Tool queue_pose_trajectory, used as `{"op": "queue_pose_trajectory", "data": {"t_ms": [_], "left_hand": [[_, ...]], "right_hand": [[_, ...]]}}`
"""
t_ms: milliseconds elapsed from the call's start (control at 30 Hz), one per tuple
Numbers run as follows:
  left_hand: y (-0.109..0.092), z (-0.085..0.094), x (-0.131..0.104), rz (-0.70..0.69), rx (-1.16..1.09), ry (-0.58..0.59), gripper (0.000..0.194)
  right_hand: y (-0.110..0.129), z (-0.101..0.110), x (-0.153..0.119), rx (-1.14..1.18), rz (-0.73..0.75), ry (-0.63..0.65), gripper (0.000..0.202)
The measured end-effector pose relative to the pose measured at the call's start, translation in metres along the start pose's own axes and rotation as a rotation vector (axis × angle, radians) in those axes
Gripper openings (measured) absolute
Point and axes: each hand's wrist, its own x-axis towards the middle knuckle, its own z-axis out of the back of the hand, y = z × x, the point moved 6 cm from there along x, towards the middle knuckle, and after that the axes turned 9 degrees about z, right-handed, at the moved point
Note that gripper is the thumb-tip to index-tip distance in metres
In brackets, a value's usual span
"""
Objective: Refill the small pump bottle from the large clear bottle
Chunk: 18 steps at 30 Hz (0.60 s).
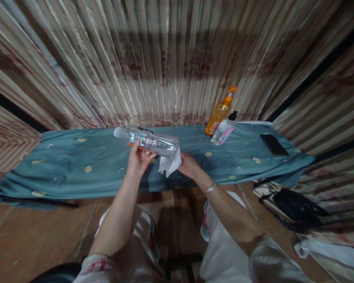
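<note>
1. The fingers [141,146] of the left hand [138,159] curl up around the middle of a clear plastic bottle [149,142], gripping it from below — the bottle lies nearly level, cap end toward the left.
2. The right hand [188,165] is closed on a crumpled white cloth [169,164], pressed against the bottle's base end; a bangle [211,188] sits on that wrist.
3. Bottle and hands hang just above the near edge of a long table under a teal patterned cover [76,165].
4. Far right on the cover stand an orange pump bottle [220,112] and, just beside it, a smaller clear pump bottle [224,129] with a black top.
5. A dark phone [273,144] lies flat further right — well apart from the hands.
6. A striped curtain [165,59] hangs behind the table.
</note>
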Motion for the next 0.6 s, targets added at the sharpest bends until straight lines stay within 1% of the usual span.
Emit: {"op": "queue_pose_trajectory", "data": {"t_ms": [133, 233, 300, 367, 467, 533, 600], "left_hand": [[-0.009, 0.005, 0.002, -0.129, 0.030, -0.053, 0.045], [-0.014, 0.010, 0.002, -0.260, 0.090, -0.127, 0.048], [-0.015, 0.009, 0.000, -0.371, 0.169, -0.163, 0.053], [-0.013, 0.004, -0.003, -0.452, 0.266, -0.151, 0.058], [-0.005, -0.003, -0.005, -0.458, 0.371, -0.096, 0.065], [-0.003, -0.004, -0.006, -0.444, 0.389, -0.092, 0.066], [-0.003, -0.005, -0.007, -0.443, 0.387, -0.091, 0.067]], "right_hand": [[-0.018, -0.011, -0.006, 0.122, -0.128, 0.052, 0.008], [-0.020, -0.010, -0.008, 0.100, -0.139, 0.051, 0.011], [-0.016, -0.008, -0.007, 0.063, -0.098, 0.037, 0.011], [-0.008, -0.004, -0.006, 0.015, -0.021, 0.010, 0.009], [0.005, 0.004, -0.002, -0.040, 0.074, -0.040, 0.006], [0.014, 0.011, 0.001, -0.061, 0.124, -0.071, 0.005], [0.027, 0.021, 0.003, -0.140, 0.223, -0.126, 0.003]]}}
